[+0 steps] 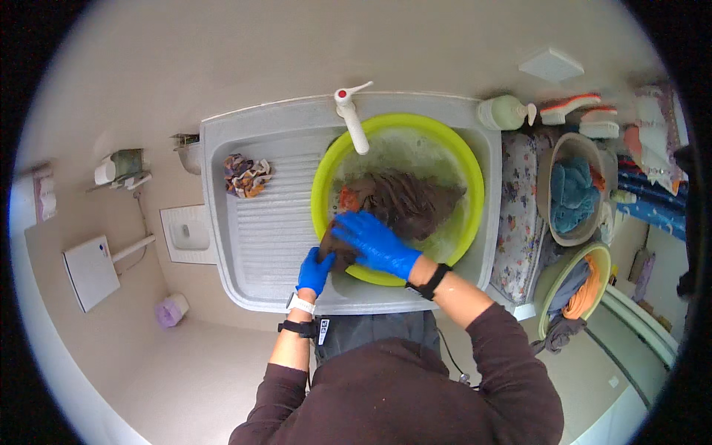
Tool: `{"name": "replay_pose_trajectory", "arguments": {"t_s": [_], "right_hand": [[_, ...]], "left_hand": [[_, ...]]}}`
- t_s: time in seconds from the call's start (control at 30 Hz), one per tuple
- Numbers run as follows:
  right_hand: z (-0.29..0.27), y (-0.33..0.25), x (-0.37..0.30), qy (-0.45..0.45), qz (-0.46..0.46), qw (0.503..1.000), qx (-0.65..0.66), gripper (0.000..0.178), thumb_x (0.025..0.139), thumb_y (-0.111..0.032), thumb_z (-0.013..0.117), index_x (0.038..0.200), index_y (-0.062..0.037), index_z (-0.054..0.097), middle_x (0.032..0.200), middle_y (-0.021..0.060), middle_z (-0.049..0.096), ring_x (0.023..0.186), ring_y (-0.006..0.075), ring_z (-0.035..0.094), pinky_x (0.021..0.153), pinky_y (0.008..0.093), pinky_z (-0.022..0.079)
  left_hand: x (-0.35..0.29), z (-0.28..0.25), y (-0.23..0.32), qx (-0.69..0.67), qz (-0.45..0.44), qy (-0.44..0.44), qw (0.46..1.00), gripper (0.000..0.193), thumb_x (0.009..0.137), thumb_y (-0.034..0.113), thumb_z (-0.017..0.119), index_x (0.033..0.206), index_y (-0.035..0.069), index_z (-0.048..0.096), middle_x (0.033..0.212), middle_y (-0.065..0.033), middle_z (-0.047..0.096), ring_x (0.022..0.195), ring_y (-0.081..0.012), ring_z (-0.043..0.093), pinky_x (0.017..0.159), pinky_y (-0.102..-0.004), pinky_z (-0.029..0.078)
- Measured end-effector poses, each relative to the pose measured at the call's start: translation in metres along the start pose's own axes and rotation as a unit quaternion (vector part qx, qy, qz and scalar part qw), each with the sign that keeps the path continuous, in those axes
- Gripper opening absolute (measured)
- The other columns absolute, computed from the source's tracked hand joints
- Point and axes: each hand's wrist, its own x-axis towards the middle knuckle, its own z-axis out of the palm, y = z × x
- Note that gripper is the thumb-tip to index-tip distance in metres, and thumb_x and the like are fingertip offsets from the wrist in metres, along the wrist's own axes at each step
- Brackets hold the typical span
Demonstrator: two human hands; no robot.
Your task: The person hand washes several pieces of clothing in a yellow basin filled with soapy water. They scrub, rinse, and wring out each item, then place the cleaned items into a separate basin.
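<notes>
- Head view, hands: I see both hands in blue gloves. The right hand [374, 241] lies palm down on a dark brown garment [404, 202], fingers spread and pressing on it rather than closed around it. The left hand [314, 271] is at the near rim of the basin, fingers curled onto the near end of the same garment; I read this as a grasp.
- Head view, garment: the wet cloth lies inside the yellow-green basin [471, 167], with one end drawn over the near rim toward the left hand. An orange-red patch shows at its left edge.
- Head view, basin: it sits in the right part of a grey sink [222, 222], under the white tap [353, 119].
- Head view, washboard area: a crumpled multicoloured cloth [248, 175] rests on the ribbed surface, well apart from both hands.
- Head view, right of the sink: I note a pale green bottle [503, 113] and two tubs of laundry [572, 194].
</notes>
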Motion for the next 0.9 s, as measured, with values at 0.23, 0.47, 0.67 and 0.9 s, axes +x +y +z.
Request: {"name": "replay_pose_trajectory", "arguments": {"t_s": [0.23,0.47,0.67,0.9], "right_hand": [[-0.035,-0.028,0.022,-0.018,0.134,0.989,0.064,0.038,0.073,-0.025,0.076,0.107,-0.0101,0.065,0.086,0.0150,0.065,0.085,0.0318,0.063,0.084,0.0419,0.045],[-0.155,-0.099,-0.029,0.092,0.124,0.978,0.140,0.022,0.074,-0.019,0.079,0.084,-0.0039,0.066,0.075,0.0137,0.062,0.067,0.0277,0.057,0.061,0.0362,0.044],[-0.242,-0.178,-0.059,0.208,-0.006,0.966,0.154,0.027,0.064,-0.004,0.084,0.080,-0.0031,0.062,0.083,0.0107,0.064,0.074,0.0269,0.059,0.067,0.0364,0.048],[-0.290,-0.212,-0.100,0.445,0.080,0.887,0.092,0.027,0.085,-0.027,0.062,0.086,-0.0017,0.053,0.082,0.0071,0.054,0.074,0.0216,0.053,0.068,0.0347,0.043]], "left_hand": [[-0.005,-0.031,0.064,-0.043,0.280,0.011,0.959,0.031,0.082,0.007,0.065,0.113,0.006,0.062,0.107,-0.0094,0.064,0.096,-0.0211,0.061,0.082,-0.0320,0.046],[0.008,-0.016,0.092,-0.072,0.337,-0.125,0.930,0.063,0.082,0.009,0.063,0.141,0.011,0.040,0.143,-0.0139,0.043,0.134,-0.0298,0.038,0.111,-0.0404,0.031],[0.040,0.005,0.108,-0.222,0.371,-0.146,0.890,0.066,0.087,0.020,0.065,0.144,0.010,0.034,0.145,-0.0156,0.038,0.135,-0.0265,0.037,0.112,-0.0388,0.029],[0.019,-0.005,0.169,-0.202,0.370,-0.342,0.840,0.053,0.101,0.034,0.031,0.145,0.004,0.029,0.148,-0.0124,0.033,0.137,-0.0230,0.031,0.116,-0.0352,0.019]]}}
